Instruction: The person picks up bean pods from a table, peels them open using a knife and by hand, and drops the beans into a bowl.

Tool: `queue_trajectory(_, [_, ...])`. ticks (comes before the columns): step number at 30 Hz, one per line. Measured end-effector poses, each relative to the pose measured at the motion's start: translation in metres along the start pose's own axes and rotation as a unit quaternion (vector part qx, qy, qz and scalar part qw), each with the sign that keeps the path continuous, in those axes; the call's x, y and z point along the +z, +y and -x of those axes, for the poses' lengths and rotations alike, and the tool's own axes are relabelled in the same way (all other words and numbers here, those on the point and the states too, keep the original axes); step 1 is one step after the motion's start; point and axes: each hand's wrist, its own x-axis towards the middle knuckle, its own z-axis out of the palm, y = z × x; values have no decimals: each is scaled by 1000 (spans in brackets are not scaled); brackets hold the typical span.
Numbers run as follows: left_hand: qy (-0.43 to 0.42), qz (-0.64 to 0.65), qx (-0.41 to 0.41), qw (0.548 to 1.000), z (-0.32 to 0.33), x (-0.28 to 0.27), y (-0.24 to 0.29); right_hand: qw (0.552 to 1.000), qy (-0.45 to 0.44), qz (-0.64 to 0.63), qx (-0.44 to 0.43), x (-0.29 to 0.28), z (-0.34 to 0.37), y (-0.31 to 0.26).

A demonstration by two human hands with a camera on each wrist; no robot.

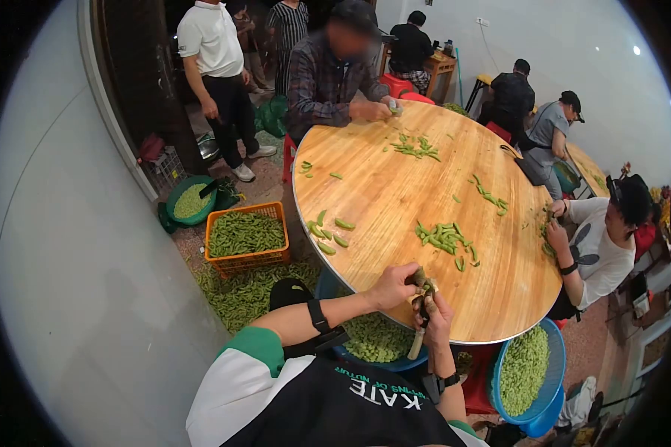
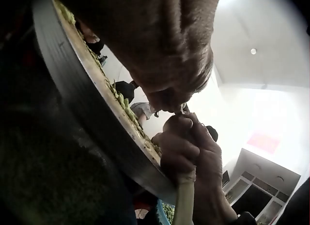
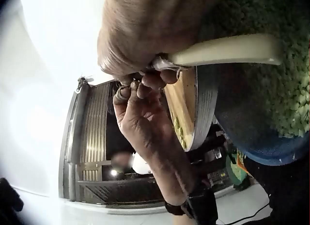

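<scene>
Head view: pinching a mostly hidden green pod [image 1: 428, 287] in the left hand [image 1: 395, 287] at a round wooden table's [image 1: 373, 242] edge, gripping a pale-handled tool [image 1: 416, 345] in the right hand [image 1: 438, 317]. Left wrist view: holding fingertips [image 2: 177, 122] together. Right wrist view: pointing the tool toward a blue tub [image 3: 269, 151].

Below the right hand [image 1: 438, 319] show a cream handle [image 3: 232, 51] and blue basin [image 3: 264, 154]; beyond, green bean pods [image 1: 446, 237], honey-brown wood-grained tabletop [image 1: 376, 216].
</scene>
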Motion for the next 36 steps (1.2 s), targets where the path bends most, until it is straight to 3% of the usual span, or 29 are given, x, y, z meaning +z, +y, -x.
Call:
queue_trajectory(5, [-1,26,2,1000,-2,3,-19,1000,-21,-11,3,-3,-1,0])
queue_trajectory(19, [-15,15,8,1000,-3,2,-11,1000,4,6,-21,1,0,-2])
queue_trajectory(21, [-39,143,-37,988,-5,3,-23,1000,4,10,-19,-1,1,-2])
queue_trajectory(22, [-39,142,-33,989,-5,2,-27,1000,7,21,-8,-2,2,-2])
queue_trajectory(24, [-104,277,-82,952,-8,-3,-33,1000,2,21,6,-4,0,-4])
queue_trajectory(25, [-104,273,-71,954,-9,-5,-38,1000,-4,25,-3,-6,0,-3])
queue_trajectory(27, [-150,365,-162,904,-12,-8,-47,999,-2,51,12,-11,-1,0])
queue_trajectory(29, [-143,387,-191,890,-12,-8,-40,997,15,67,-28,1,1,-4])
queue_trajectory(33, [-130,312,-176,924,-11,-2,-53,999,42,-11,-12,-2,-5,6])
queue_trajectory(36, [-136,332,-173,917,-10,-2,-51,997,74,-26,-1,5,-3,-1])
